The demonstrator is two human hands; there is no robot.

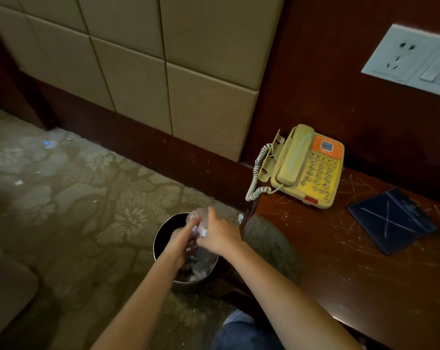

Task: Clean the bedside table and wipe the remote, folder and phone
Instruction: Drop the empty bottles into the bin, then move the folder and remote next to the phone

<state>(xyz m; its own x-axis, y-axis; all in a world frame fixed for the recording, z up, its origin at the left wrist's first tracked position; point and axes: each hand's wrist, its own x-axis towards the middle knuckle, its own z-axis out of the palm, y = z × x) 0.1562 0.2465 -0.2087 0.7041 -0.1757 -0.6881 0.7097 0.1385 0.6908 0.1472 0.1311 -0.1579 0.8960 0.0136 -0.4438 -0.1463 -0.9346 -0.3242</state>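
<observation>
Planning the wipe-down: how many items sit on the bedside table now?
2: the phone at the back left corner of the table, the folder right of the phone. Its right side is out of frame; more may be hidden.

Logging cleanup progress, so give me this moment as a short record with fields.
hands: left hand and right hand both grip a plastic bottle over the bin
bin: black, on carpet, trash inside
table: marked with pale scribbles
phone: on table, handset cradled
folder: right of phone, pale X on cover
remote: not in view
</observation>
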